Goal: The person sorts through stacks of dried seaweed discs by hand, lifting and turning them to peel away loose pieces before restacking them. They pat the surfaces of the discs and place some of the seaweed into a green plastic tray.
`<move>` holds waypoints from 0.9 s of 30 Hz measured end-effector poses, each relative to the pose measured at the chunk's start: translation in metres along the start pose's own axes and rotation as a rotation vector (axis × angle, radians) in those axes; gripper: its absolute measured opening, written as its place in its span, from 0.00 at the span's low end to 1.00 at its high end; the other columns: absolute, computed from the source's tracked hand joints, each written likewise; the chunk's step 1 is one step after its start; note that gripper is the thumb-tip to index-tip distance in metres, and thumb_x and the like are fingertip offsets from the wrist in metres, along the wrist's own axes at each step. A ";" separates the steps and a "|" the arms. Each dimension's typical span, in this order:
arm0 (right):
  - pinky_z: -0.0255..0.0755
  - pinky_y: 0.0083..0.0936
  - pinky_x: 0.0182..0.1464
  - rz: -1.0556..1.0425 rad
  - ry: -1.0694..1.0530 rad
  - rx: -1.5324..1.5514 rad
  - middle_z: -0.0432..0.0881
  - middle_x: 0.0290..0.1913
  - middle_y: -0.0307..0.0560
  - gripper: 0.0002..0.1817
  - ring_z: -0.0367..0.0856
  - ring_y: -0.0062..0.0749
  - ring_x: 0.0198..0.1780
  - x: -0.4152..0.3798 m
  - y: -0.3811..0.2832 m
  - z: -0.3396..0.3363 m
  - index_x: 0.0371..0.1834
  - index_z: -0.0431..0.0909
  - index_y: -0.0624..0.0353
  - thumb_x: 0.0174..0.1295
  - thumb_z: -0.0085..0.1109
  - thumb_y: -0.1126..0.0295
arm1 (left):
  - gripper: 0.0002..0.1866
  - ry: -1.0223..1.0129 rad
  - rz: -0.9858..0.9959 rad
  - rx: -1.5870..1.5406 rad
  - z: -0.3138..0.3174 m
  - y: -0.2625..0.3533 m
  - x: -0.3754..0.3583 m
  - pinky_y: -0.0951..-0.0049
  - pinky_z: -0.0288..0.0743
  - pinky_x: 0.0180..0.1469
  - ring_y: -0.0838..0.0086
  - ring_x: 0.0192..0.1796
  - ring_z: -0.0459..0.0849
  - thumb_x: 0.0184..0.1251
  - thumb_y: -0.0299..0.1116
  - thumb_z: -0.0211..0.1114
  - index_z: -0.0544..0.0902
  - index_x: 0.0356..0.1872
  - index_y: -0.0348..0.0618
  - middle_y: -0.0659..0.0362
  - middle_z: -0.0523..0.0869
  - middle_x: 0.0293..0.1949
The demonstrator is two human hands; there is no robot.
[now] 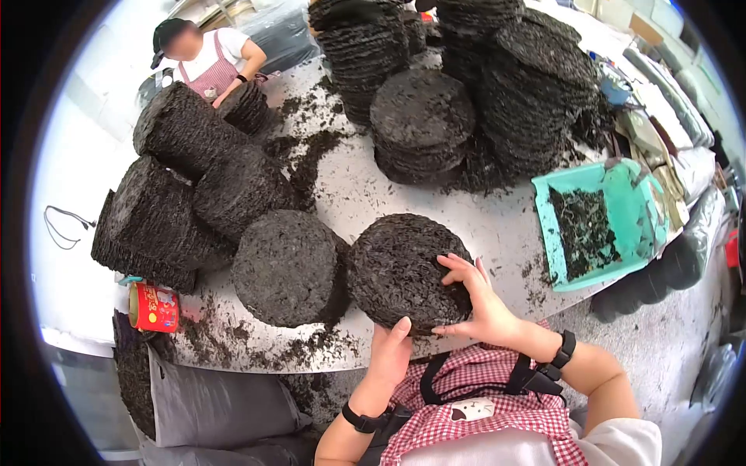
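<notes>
Beyond left hand (388,357), left of right hand (486,307): dark round piece (400,268); both hands part-open, touching it.

I can read no words, brands or numbers with certainty. The red tin (154,307) at the lower left of my view carries light, character-like printing on its side, above and beside a round yellow mark, but it is too small and blurred for me to make out.

Workshop-like room, cluttered worktable (350,182) of stacked dark discs (420,116), scattered flakes (311,159), aproned co-worker (211,66)
</notes>
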State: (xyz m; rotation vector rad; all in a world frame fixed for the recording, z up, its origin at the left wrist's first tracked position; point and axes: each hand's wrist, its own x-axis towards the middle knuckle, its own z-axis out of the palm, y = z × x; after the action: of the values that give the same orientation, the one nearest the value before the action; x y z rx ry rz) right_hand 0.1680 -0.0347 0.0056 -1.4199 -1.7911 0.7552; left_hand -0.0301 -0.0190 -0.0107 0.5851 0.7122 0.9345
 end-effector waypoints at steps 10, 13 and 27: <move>0.71 0.17 0.41 0.332 0.532 0.542 0.83 0.40 0.39 0.15 0.77 0.16 0.37 -0.019 0.013 -0.051 0.52 0.76 0.66 0.66 0.55 0.69 | 0.40 0.075 -0.036 0.075 -0.023 0.005 -0.024 0.56 0.67 0.63 0.59 0.62 0.72 0.48 0.32 0.74 0.64 0.64 0.41 0.54 0.73 0.59; 0.65 0.24 0.59 0.503 0.714 0.666 0.73 0.57 0.51 0.22 0.72 0.29 0.55 -0.016 0.046 -0.058 0.58 0.68 0.68 0.65 0.56 0.66 | 0.44 0.080 -0.012 0.128 -0.037 -0.001 -0.035 0.56 0.66 0.64 0.59 0.63 0.70 0.44 0.31 0.75 0.62 0.65 0.41 0.56 0.71 0.61; 0.55 0.41 0.68 -0.092 -0.225 0.507 0.63 0.67 0.51 0.27 0.57 0.47 0.71 -0.011 -0.010 -0.018 0.50 0.69 0.60 0.50 0.70 0.61 | 0.36 0.061 0.037 0.308 -0.001 0.000 -0.038 0.64 0.71 0.60 0.68 0.56 0.77 0.44 0.22 0.74 0.70 0.59 0.36 0.56 0.77 0.54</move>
State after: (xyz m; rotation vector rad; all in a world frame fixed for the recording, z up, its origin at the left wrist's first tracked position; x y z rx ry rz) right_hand 0.1785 -0.0477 0.0219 -0.9404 -1.6521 1.2534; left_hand -0.0462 -0.0520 -0.0005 0.8461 0.9111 0.8850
